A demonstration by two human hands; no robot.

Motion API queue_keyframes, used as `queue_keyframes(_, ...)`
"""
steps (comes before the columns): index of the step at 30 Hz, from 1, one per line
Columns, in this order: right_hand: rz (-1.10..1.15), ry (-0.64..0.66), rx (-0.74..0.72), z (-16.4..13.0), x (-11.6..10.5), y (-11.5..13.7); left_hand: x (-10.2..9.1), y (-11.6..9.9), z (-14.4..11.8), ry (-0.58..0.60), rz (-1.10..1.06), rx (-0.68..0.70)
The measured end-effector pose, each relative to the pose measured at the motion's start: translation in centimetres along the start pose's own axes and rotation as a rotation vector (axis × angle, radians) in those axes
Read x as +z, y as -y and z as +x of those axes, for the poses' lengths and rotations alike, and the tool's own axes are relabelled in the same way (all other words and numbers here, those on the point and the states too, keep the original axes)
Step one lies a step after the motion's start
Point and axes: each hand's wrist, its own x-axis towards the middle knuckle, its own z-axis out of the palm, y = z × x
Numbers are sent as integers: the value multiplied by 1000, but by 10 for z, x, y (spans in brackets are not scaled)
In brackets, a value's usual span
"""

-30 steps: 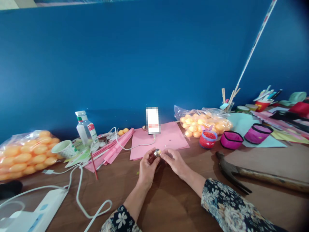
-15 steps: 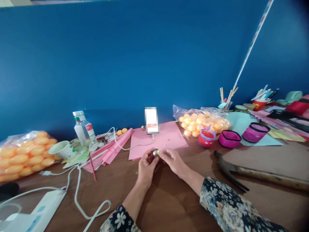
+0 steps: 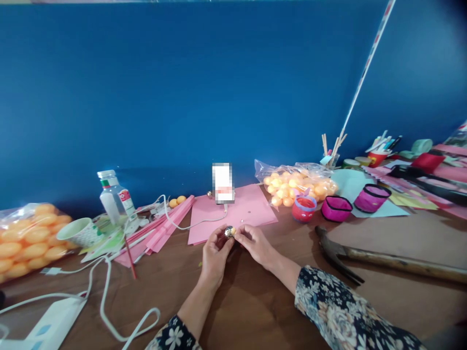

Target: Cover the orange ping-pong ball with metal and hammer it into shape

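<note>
Between the thumb and fingers of my left hand is a small shiny metal ball, held above the brown table. My right hand pinches at the ball's right side, where a yellowish patch shows; whether that patch is a separate piece or a reflection I cannot tell. Both hands are closed, fingertips nearly meeting around the ball. Just beyond them lie pink paper sheets. A phone with a blurred screen stands upright on the paper, a white cable plugged into its bottom.
To the right lies a claw hammer. Behind it stand two magenta cloth rings and a red cup. Bags of orange balls flank the paper. At left are a glass bottle, a tipped paper cup and a power strip.
The whole view has shifted slightly, so things sit a little further left. Both hands keep nearly the same grip around the metal ball.
</note>
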Motion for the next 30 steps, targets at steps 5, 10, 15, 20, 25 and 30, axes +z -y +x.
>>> queue_keyframes(5, -6, 4, 0, 0, 0, 0, 0, 0, 0, 8, 11, 10)
queue_keyframes(10, 6, 9, 0, 0, -1, 1, 1, -2, -1, 4, 20, 11)
queue_keyframes(15, 4, 17, 8, 0, -1, 3, 2, -4, -2, -1, 10, -1)
queue_keyframes(20, 10, 15, -12, 0, -2, 8, 2, -5, -2, -3, 9, 0)
queue_keyframes(25, 6, 14, -5, -1, -1, 9, 1, -2, -2, 2, 4, -2)
queue_keyframes(30, -1, 12, 1, 0, -1, 7, 1, 0, -1, 5, 9, 8)
